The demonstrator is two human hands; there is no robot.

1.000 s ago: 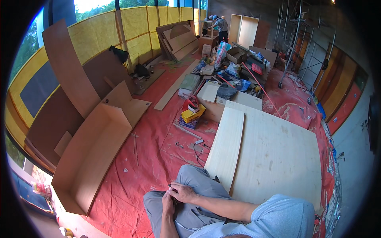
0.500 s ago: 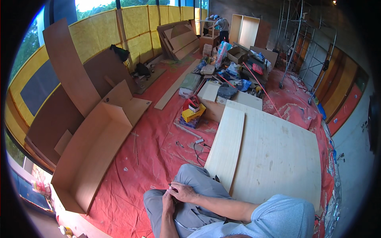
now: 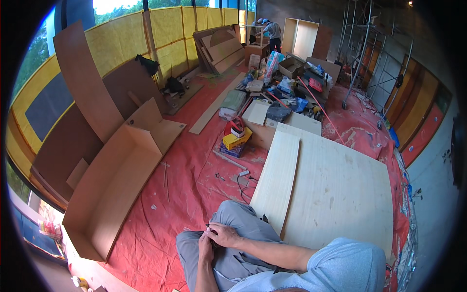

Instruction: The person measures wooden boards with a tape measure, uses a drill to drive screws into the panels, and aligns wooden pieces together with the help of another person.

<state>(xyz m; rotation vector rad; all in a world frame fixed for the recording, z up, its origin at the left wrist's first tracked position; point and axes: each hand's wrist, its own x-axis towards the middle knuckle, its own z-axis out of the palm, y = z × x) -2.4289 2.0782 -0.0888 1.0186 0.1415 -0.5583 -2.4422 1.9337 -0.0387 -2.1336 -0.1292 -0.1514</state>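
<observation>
Right hand (image 3: 225, 236) pinching small dark item (image 3: 207, 225), mostly hidden; left hand (image 3: 206, 249) curled alongside, grip unclear.

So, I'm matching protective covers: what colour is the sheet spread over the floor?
The floor sheet is red; it shows best in the head view.

Small piece (image 3: 208, 226): between both hands, mostly covered by fingers; kind unclear.
Left hand (image 3: 206, 247): fingertips partly hidden against the right hand (image 3: 225, 235).
Left forearm (image 3: 206, 278): cut off by the lower edge.
Cable (image 3: 242, 189): lost from sight at the plank (image 3: 278, 180).
Scaffold (image 3: 364, 54): top cut off.
Far people (image 3: 273, 33): too small to tell what they handle.
</observation>
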